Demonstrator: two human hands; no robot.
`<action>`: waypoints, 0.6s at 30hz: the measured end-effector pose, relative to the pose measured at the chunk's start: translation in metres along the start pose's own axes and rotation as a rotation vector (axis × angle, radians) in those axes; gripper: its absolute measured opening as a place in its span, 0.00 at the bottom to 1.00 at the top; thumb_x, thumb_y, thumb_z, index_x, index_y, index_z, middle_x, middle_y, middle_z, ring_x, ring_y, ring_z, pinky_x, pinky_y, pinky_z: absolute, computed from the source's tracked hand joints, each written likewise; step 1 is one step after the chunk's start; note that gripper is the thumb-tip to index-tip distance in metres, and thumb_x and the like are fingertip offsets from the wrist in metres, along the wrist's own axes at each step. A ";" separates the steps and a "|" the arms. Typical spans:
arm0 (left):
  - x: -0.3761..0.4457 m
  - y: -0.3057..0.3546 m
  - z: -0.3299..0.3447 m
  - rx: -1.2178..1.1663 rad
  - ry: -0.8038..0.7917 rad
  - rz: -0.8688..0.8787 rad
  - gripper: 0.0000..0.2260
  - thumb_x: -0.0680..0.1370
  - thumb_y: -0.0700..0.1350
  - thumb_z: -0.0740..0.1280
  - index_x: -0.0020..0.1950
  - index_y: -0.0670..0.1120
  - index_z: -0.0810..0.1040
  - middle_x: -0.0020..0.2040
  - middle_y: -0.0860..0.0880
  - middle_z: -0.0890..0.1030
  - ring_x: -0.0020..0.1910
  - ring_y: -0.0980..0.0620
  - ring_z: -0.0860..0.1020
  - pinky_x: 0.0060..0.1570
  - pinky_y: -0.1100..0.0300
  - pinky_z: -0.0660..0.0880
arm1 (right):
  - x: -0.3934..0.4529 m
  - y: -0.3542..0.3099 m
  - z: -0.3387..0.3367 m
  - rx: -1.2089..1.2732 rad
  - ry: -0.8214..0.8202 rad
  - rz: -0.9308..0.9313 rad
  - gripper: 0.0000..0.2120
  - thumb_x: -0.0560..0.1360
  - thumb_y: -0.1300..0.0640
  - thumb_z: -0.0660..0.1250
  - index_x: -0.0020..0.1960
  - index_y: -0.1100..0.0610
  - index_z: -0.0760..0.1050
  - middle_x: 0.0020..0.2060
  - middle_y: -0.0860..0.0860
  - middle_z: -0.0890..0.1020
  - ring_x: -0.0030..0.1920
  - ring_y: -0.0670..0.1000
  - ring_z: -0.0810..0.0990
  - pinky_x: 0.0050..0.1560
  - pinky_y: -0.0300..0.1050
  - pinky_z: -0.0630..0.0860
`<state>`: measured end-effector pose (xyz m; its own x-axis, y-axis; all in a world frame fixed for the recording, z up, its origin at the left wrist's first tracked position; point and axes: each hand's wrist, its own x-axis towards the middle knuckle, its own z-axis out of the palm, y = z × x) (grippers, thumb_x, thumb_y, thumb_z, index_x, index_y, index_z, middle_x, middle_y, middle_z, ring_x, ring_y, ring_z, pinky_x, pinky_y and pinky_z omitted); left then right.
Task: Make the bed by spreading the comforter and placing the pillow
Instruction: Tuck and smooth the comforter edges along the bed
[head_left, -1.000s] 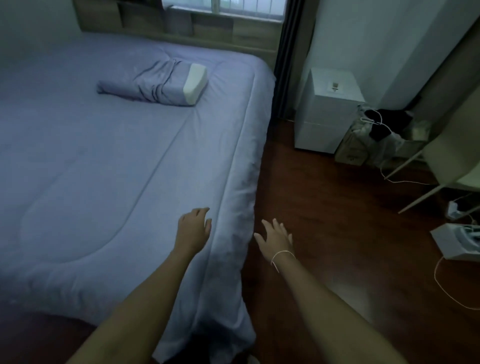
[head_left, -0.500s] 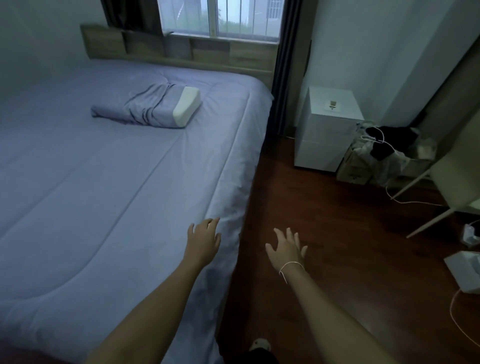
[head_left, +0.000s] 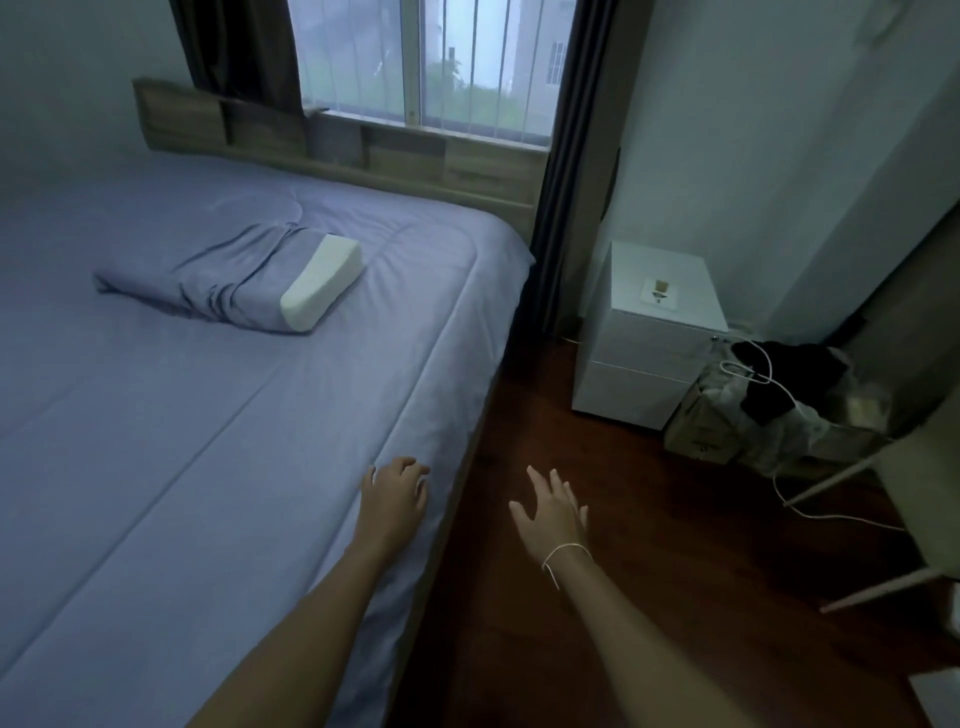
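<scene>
No brand or readable writing shows anywhere: the small card on top of the white drawer cabinet (head_left: 655, 332) and the dark mark on the brown bag (head_left: 698, 434) beside it are too small and blurred to read.

The comforter (head_left: 218, 415) lies spread flat over the bed, its right edge hanging over the side down toward the wooden floor (head_left: 597, 613). The pillow (head_left: 239, 283) lies on the comforter at the far end, near the headboard (head_left: 332, 150); its bluish cover is bunched and pulled back, so the white foam end on the right is bare. The left part of the bed and its near end are cut off by the frame. At the far right, pale furniture legs and a white cable are only partly in view, and the dark heap on the bag is hard to make out.

The left hand (head_left: 393, 496) is over the comforter's right edge, fingers loosely curled and holding nothing; whether it touches the fabric cannot be told. The right hand (head_left: 551, 512) hovers over the floor just right of the bed, fingers straight and spread, empty, with a thin white string round the wrist.

Compared with half a second ago, the view has tipped upward: more of the window (head_left: 426, 62) and headboard shows, and the pillow sits lower in the picture. The hands have kept much the same pose.
</scene>
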<state>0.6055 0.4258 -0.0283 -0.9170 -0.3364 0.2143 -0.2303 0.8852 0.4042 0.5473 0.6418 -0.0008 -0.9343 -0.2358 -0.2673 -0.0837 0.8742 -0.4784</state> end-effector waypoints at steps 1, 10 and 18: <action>0.017 0.007 0.005 -0.002 0.000 -0.005 0.10 0.75 0.44 0.62 0.51 0.47 0.82 0.53 0.46 0.82 0.52 0.44 0.80 0.59 0.42 0.71 | 0.017 0.001 -0.007 0.000 -0.006 -0.001 0.29 0.79 0.45 0.58 0.76 0.45 0.53 0.78 0.52 0.51 0.78 0.54 0.48 0.76 0.60 0.47; 0.207 0.042 0.059 0.034 -0.002 -0.031 0.14 0.77 0.47 0.60 0.59 0.48 0.78 0.62 0.44 0.78 0.61 0.44 0.76 0.64 0.46 0.65 | 0.221 0.011 -0.070 0.019 -0.008 -0.050 0.28 0.78 0.45 0.59 0.76 0.45 0.54 0.78 0.52 0.52 0.78 0.54 0.48 0.75 0.60 0.47; 0.372 0.078 0.100 0.055 0.082 -0.189 0.16 0.76 0.50 0.59 0.58 0.47 0.79 0.60 0.42 0.79 0.56 0.42 0.79 0.59 0.45 0.71 | 0.401 0.006 -0.134 -0.023 -0.084 -0.122 0.28 0.79 0.46 0.59 0.76 0.45 0.54 0.78 0.52 0.51 0.78 0.54 0.48 0.76 0.60 0.48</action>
<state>0.2134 0.4018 -0.0064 -0.8266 -0.5212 0.2122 -0.4149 0.8192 0.3959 0.1256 0.6093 0.0011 -0.8844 -0.3748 -0.2781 -0.2038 0.8462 -0.4923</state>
